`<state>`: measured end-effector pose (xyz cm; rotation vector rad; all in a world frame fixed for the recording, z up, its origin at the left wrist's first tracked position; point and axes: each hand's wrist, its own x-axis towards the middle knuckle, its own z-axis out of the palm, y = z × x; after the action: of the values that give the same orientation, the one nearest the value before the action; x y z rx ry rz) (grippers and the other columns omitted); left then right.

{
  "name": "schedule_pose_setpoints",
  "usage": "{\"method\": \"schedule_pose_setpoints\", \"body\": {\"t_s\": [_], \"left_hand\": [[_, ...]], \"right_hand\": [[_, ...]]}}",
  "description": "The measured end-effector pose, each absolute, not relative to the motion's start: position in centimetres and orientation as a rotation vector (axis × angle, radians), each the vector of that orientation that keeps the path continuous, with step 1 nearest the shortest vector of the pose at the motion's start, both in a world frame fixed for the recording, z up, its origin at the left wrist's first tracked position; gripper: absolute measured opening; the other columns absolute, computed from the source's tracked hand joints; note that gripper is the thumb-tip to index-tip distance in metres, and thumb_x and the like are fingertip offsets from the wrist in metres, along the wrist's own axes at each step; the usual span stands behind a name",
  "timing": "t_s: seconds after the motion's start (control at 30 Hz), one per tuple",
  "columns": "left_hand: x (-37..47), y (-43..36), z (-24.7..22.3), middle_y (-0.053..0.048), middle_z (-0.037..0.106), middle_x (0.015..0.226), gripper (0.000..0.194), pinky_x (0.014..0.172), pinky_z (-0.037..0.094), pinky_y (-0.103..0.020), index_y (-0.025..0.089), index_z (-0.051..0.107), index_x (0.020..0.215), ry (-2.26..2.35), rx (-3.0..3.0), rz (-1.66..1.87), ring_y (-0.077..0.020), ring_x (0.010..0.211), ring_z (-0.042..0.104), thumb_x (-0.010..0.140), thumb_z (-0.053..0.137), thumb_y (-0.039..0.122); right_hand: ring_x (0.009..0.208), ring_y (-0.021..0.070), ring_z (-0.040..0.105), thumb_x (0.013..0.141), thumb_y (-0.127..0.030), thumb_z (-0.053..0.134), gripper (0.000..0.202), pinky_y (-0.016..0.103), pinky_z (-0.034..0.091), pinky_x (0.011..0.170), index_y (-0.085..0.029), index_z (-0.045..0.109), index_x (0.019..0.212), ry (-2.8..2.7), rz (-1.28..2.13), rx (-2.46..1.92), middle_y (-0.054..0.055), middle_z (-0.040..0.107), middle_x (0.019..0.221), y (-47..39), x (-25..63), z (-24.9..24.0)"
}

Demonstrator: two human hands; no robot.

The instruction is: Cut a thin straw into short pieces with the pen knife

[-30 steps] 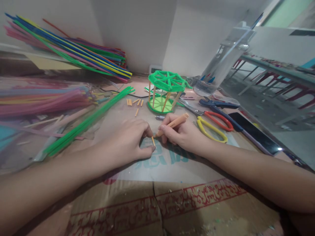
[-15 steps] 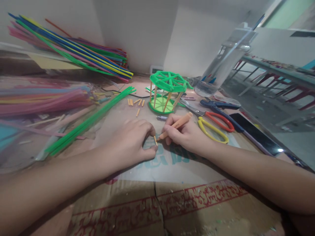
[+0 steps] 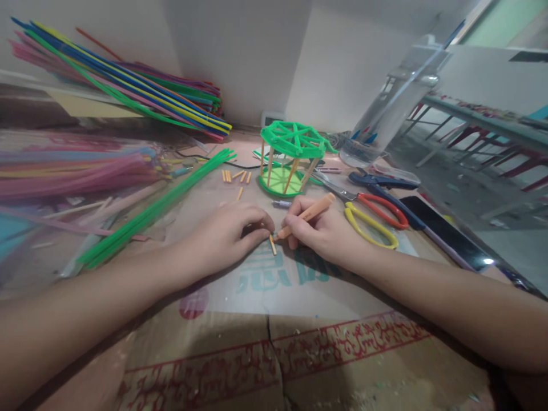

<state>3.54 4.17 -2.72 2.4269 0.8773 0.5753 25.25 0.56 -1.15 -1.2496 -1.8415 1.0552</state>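
Note:
Between thumb and fingertips, my left hand [image 3: 233, 234] pinches the far end of a short wooden stick [image 3: 273, 246], whose near end points toward me. My right hand [image 3: 319, 225] is closed around an orange marker [image 3: 314, 209], its tip at the stick's side. Both hands rest over a pale sheet [image 3: 257, 299] with blue-green lettering. Several short orange-yellow stick pieces [image 3: 236, 176] lie just beyond my left hand. Behind my hands stands a small round frame [image 3: 294, 140] of green pipe cleaners with wooden posts and a light green base.
On the left lie green pipe cleaners [image 3: 158, 211], a colourful bundle [image 3: 128, 91] and a blurred pink bundle [image 3: 85, 174]. To the right are scissors [image 3: 381, 211] with red and yellow handles, blue pliers [image 3: 385, 181], a phone [image 3: 440, 228] and a clear bottle [image 3: 391, 108]. Patterned cardboard [image 3: 205, 365] lies nearest me.
My left thumb has moved from the stick's near end up to its far end, closing on the fingertips. The right hand and marker have barely moved.

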Motion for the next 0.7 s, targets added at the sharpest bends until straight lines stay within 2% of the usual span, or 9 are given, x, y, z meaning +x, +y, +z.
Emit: {"method": "schedule_pose_setpoints", "body": {"t_s": [0.33, 0.57, 0.7], "left_hand": [[3.53, 4.79, -2.87, -0.003, 0.080, 0.098, 0.022, 0.088, 0.050, -0.035, 0.024, 0.077, 0.096, 0.867, 2.419, 0.520, -0.0217, 0.093, 0.071, 0.099, 0.057, 0.031], [3.58, 4.82, -3.08, -0.002, 0.078, 0.094, 0.022, 0.083, 0.049, -0.034, 0.024, 0.078, 0.096, 0.863, 2.415, 0.558, -0.0208, 0.089, 0.070, 0.098, 0.057, 0.031], [3.61, 4.78, -2.93, -0.003, 0.079, 0.096, 0.023, 0.086, 0.049, -0.036, 0.023, 0.077, 0.094, 0.871, 2.415, 0.547, -0.0216, 0.091, 0.070, 0.097, 0.056, 0.032]], "right_hand": [[0.053, 0.0114, 0.059, 0.092, -0.031, 0.061, 0.018, 0.022, 0.041, 0.049, -0.022, 0.052, 0.079, -1.813, 1.097, -1.229, -0.002, 0.065, 0.060, 0.66, 25.23, -1.11], [0.048, 0.0099, 0.054, 0.091, -0.030, 0.062, 0.021, 0.021, 0.037, 0.046, -0.023, 0.049, 0.076, -1.843, 1.202, -1.177, -0.004, 0.061, 0.055, 0.43, 25.35, -1.18], [0.053, 0.0111, 0.058, 0.094, -0.032, 0.060, 0.019, 0.022, 0.041, 0.049, -0.023, 0.051, 0.080, -1.832, 1.124, -1.193, -0.003, 0.064, 0.060, 0.44, 25.27, -1.12]]}}
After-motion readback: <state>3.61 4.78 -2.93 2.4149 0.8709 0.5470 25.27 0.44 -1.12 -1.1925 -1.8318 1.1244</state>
